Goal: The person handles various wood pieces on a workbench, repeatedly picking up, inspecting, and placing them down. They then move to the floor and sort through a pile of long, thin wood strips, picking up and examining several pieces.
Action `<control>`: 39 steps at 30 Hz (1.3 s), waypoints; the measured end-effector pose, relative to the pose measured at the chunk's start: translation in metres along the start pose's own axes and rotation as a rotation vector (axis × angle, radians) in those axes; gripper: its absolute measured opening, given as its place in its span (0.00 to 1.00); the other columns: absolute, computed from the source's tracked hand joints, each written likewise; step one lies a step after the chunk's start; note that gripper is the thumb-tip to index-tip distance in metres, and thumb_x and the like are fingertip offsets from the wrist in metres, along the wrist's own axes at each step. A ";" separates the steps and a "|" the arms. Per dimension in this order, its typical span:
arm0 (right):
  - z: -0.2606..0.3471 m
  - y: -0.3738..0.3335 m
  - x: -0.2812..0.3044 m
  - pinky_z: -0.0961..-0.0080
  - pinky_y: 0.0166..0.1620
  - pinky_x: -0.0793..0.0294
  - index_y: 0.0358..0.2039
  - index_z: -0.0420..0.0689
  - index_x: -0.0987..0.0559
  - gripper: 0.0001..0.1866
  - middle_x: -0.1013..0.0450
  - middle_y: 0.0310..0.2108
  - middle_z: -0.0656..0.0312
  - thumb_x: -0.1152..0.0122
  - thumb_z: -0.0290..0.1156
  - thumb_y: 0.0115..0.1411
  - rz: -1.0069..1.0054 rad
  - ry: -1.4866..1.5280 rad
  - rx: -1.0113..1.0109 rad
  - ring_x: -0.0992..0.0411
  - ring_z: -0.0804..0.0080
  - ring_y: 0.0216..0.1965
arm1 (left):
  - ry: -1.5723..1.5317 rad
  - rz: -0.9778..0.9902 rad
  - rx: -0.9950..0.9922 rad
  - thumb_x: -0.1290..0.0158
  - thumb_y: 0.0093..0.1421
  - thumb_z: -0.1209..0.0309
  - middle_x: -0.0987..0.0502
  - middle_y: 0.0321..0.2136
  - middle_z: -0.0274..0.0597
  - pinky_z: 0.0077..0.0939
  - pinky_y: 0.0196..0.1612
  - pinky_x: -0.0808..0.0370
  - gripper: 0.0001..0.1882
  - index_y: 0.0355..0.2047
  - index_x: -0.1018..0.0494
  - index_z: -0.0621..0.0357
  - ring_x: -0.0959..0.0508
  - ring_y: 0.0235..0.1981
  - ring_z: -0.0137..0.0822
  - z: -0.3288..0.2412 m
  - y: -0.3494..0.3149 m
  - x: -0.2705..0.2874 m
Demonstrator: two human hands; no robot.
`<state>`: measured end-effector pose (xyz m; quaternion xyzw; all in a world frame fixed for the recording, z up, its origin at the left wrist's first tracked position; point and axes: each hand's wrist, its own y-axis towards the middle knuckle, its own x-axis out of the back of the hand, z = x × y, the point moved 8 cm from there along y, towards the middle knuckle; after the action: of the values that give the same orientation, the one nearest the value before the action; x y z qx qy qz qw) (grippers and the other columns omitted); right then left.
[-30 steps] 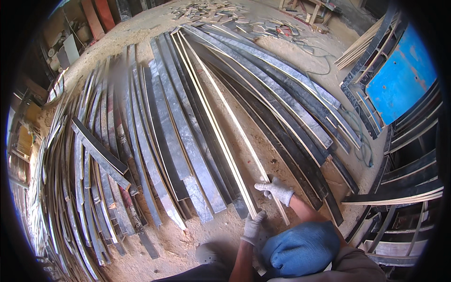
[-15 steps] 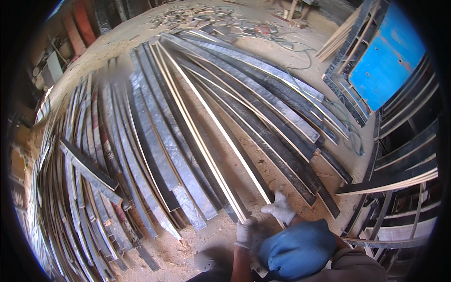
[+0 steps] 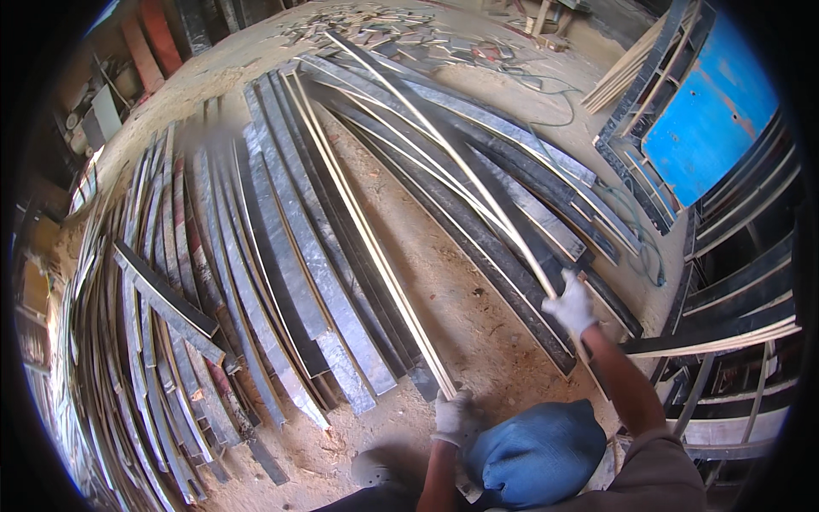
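My left hand, in a pale work glove, is closed around the near ends of a pair of pale-edged wooden strips that run away from me along the ground. Off to the right, my gloved right hand grips one long wooden strip with a pale edge near its close end. This strip slants up and leftward across the dark strips lying on the right. Bare sandy ground shows between the two groups. My fingers partly hide the gripped ends.
Many dark strips fan out on the left, with a short piece across them. A blue panel leans at the right beside stacked frames. Scrap pieces lie far off. Blue cloth covers my knee.
My right hand has moved right and farther away, carrying its long strip from the middle gap over the right-hand strips. My left hand stays almost in place, still closed on its strips.
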<state>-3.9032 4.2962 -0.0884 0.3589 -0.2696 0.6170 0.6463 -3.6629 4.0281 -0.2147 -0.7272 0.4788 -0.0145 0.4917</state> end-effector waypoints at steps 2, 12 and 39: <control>0.020 0.043 0.023 0.54 0.55 0.26 0.65 0.44 0.35 0.49 0.22 0.46 0.46 0.22 0.50 0.46 -0.210 -0.625 0.220 0.24 0.47 0.47 | 0.014 -0.017 0.007 0.46 0.61 0.76 0.30 0.26 0.37 0.31 0.20 0.25 0.12 0.43 0.35 0.54 0.26 0.21 0.32 -0.001 -0.002 -0.006; 0.147 -0.088 -0.234 0.76 0.34 0.19 0.60 0.31 0.32 0.53 0.23 0.43 0.52 0.23 0.61 0.48 1.005 0.792 -0.421 0.22 0.69 0.41 | 0.350 -0.177 -0.162 0.31 0.53 0.58 0.21 0.38 0.49 0.40 0.40 0.20 0.34 0.53 0.33 0.62 0.19 0.36 0.43 0.006 0.005 -0.019; 0.130 -0.085 -0.227 0.64 0.32 0.20 0.29 0.34 0.16 0.29 0.19 0.23 0.50 0.25 0.53 0.47 0.641 0.022 -0.273 0.19 0.64 0.26 | 1.411 -0.933 -0.174 0.34 0.39 0.29 0.55 0.72 0.69 0.63 0.71 0.53 0.79 0.71 0.63 0.75 0.57 0.73 0.65 -0.151 0.038 0.064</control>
<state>-3.8273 4.0572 -0.2011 0.1598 -0.4415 0.7508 0.4647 -3.7287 3.8746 -0.1930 -0.7060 0.3236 -0.6289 -0.0358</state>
